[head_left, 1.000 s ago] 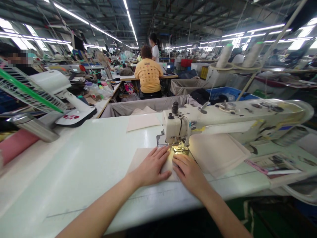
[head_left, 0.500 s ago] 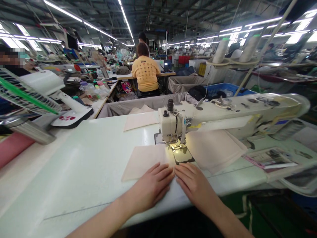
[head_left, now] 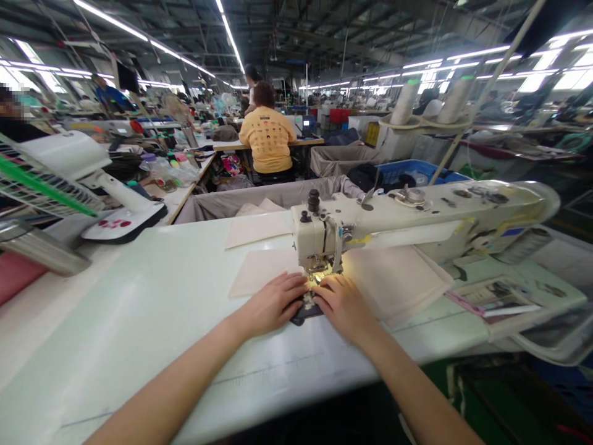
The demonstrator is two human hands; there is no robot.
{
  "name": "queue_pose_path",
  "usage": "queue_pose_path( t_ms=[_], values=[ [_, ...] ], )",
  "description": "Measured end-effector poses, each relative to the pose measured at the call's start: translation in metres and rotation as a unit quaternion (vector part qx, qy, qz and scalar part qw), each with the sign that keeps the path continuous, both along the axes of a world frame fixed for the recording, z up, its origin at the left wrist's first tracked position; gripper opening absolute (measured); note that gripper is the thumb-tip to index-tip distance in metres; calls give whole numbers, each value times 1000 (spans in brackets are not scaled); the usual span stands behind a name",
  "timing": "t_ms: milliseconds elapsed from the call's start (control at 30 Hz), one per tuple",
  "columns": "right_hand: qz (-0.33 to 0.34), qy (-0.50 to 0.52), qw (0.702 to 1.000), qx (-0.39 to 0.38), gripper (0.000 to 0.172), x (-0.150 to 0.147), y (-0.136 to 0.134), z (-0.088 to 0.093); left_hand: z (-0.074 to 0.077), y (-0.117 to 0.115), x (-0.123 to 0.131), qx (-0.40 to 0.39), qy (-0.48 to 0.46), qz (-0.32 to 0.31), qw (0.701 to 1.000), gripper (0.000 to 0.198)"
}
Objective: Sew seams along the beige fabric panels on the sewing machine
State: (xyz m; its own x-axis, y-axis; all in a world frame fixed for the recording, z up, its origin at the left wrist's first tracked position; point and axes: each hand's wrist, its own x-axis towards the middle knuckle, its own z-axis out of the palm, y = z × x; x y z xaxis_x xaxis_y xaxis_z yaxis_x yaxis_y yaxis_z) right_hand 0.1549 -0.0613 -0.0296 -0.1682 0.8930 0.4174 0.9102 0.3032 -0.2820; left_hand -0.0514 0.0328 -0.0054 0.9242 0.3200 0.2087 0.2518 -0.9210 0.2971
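A white sewing machine (head_left: 417, 216) stands on the pale table, its needle area lit yellow. My left hand (head_left: 275, 304) rests with fingers together on the near edge of a cream fabric piece (head_left: 259, 269), left of the presser foot. Just right of the foot, my right hand (head_left: 343, 306) has its fingertips down by the lit metal plate; what lies under them is hidden. Both hands are palm down, their fingertips nearly meeting. More cream fabric (head_left: 393, 278) lies under the machine arm. Another cream piece (head_left: 257, 228) rests behind, near the table's back edge.
A white fan (head_left: 69, 161) and a metal flask (head_left: 44, 247) stand at the left. Behind the table is a cloth-lined bin (head_left: 222, 201). A tray of small tools (head_left: 500, 296) sits at the right. Thread cones (head_left: 403, 102) stand behind the machine. A person in yellow sits further back.
Both hands have moved forward, up to the needle area. The left cream piece has slid forward with them, and the near part of the metal plate now shows between my hands.
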Motion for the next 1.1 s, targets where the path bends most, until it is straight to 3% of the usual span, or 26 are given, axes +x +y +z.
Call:
queue_pose_path(
  t_ms=[233, 433, 667, 900, 1000, 1100],
  values=[
    [-10, 19, 1000, -3, 19, -1, -8, -5, 2, 21, 6, 7, -20, -7, 1000, 36],
    [-17, 35, 999, 16, 25, -3, -21, -17, -1, 22, 5, 10, -23, 1, 1000, 37],
    [-16, 44, 998, 41, 24, -6, -22, -18, -3, 20, 4, 3, -23, 9, 1000, 36],
    [2, 58, 994, 89, 22, -6, -19, -30, -10, 16, 1, 25, -1, 55, 998, 40],
    [8, 58, 994, 98, 21, -7, -19, -32, -6, 15, -3, 60, 21, 69, 996, 42],
    [3, 50, 993, 103, 20, -8, -22, -27, 7, 17, -8, 107, 79, 179, 975, 39]
  ],
)
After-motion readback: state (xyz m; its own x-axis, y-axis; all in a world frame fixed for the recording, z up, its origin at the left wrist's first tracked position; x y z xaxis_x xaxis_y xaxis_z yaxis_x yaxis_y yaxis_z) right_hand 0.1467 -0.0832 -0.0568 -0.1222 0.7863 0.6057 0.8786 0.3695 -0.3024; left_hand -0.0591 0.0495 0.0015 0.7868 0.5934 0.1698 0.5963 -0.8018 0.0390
